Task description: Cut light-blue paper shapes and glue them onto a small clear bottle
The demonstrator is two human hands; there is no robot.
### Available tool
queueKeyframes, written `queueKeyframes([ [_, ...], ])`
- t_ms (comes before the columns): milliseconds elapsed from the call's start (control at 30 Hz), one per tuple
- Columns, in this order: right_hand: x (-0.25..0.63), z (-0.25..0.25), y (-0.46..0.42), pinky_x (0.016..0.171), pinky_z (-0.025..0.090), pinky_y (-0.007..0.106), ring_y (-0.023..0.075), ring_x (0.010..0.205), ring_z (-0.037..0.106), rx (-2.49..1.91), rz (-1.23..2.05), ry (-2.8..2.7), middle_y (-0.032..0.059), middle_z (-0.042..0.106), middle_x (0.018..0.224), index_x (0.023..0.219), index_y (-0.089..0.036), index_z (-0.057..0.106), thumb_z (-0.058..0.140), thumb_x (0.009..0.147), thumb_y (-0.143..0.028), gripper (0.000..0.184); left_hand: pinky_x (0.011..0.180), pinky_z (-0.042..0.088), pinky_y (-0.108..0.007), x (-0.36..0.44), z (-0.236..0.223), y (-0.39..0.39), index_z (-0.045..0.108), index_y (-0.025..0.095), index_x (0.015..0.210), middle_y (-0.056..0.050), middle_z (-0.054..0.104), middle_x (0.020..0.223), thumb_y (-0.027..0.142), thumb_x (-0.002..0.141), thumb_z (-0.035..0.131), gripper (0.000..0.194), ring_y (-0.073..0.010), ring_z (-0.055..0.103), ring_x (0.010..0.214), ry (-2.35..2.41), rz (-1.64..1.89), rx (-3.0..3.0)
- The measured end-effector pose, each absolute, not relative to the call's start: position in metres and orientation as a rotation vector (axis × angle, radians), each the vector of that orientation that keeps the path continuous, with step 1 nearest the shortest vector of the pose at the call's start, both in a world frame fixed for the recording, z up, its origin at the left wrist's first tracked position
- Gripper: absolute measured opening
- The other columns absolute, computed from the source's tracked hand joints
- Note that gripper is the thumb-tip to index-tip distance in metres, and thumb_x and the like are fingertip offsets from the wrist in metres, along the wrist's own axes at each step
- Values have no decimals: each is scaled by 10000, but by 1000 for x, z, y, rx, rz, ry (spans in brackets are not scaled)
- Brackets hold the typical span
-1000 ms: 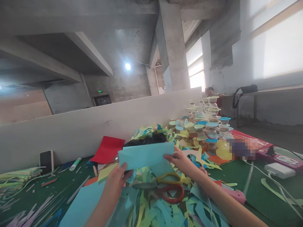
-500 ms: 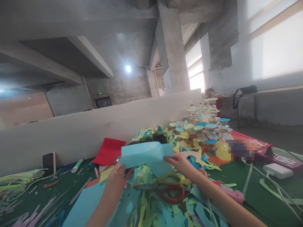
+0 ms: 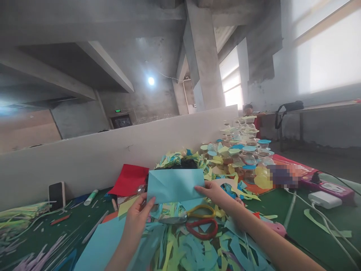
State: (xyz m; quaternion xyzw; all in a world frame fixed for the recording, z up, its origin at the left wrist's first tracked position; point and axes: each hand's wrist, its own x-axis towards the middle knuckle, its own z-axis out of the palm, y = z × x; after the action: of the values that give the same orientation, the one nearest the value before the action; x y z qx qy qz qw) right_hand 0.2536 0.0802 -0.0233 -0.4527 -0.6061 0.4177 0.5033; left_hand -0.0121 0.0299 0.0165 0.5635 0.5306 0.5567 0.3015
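Note:
A light blue sheet of paper (image 3: 175, 184) is held up in front of me, with a faint crease across it. My left hand (image 3: 140, 209) pinches its lower left corner between thumb and fingers. At the right edge, my right hand (image 3: 210, 191) grips the sheet with the thumb on the near face. Below the sheet, a pair of scissors (image 3: 201, 224) with one yellow and one red handle loop lies on a heap of paper scraps (image 3: 186, 248). Larger blue paper (image 3: 98, 244) rests on the table to the left of the heap.
Stacked clear cups with paper discs (image 3: 249, 150) stand at the right rear. A power strip (image 3: 329, 188) and white charger (image 3: 324, 200) lie at right. A phone (image 3: 56, 195), glue stick (image 3: 91, 197) and red paper (image 3: 129, 180) are at left. A white partition (image 3: 84, 158) runs behind; a person (image 3: 248, 110) sits beyond.
The blue paper has turned to a flatter, squarer shape facing me, its edges now level. My left hand has shifted so its thumb shows on the near face.

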Motion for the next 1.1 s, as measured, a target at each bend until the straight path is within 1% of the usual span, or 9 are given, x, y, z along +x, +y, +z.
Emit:
queueKeyframes([
  [100,254,-27,82,636,446,276,196,702,591,-1089,994,-1504,8,646,701,780,-185,651,711,672,-541,377,771,525,-298,-8,16,29,567,219,1091,-87,676,1132,468,701,707,483,-254,637,1027,1338,1537,1530],
  [167,254,-31,83,676,466,287,210,766,609,-1071,954,-1522,17,672,789,889,-196,659,706,699,-494,357,747,523,-287,-8,14,31,518,233,1136,-93,648,1188,462,695,714,534,-234,647,985,1298,1593,1508],
  [267,254,-36,83,749,488,311,222,869,621,-1031,920,-1552,26,686,907,1069,-217,625,691,737,-418,393,661,505,-278,-10,8,35,523,221,1141,-79,679,1038,521,711,689,549,-213,652,830,1374,1570,1486],
  [367,253,-36,81,826,496,335,225,972,619,-984,936,-1546,37,680,1031,1223,-235,540,697,744,-347,516,668,485,-278,-12,2,38,627,177,1022,-66,691,893,563,747,643,474,-219,634,804,1459,1448,1571],
  [500,253,-29,74,856,520,372,231,989,633,-913,1080,-1462,72,673,1106,1391,-221,382,715,742,-294,733,720,485,-282,-13,-4,43,680,157,981,-74,713,932,570,748,639,476,-230,632,861,1452,1454,1588],
  [633,260,-22,66,888,530,376,255,1043,633,-901,1233,-1470,96,664,1188,1276,-205,542,689,809,-349,511,798,498,-323,-12,-7,46,667,154,1067,-103,709,1052,512,735,681,488,-238,645,903,1298,1483,1527],
  [733,263,-22,64,919,529,384,262,1046,645,-898,1364,-1451,83,686,1172,1202,-208,622,698,814,-358,423,854,498,-366,-9,-5,42,653,165,1128,-117,693,1129,473,726,707,509,-257,649,961,1209,1470,1489],
  [867,263,-26,67,941,529,380,253,1048,656,-803,1505,-1377,81,697,1157,1165,-202,652,723,790,-306,395,931,477,-383,-5,0,37,645,164,1130,-121,672,1196,420,701,741,509,-280,616,1093,1125,1486,1460],
  [1100,260,-14,58,897,558,338,232,980,691,-765,1630,-1224,87,717,1098,1066,-181,668,693,788,-194,280,924,488,-388,-7,2,41,620,144,1150,-140,658,1218,372,651,775,570,-294,609,1113,1048,1482,1425],
])
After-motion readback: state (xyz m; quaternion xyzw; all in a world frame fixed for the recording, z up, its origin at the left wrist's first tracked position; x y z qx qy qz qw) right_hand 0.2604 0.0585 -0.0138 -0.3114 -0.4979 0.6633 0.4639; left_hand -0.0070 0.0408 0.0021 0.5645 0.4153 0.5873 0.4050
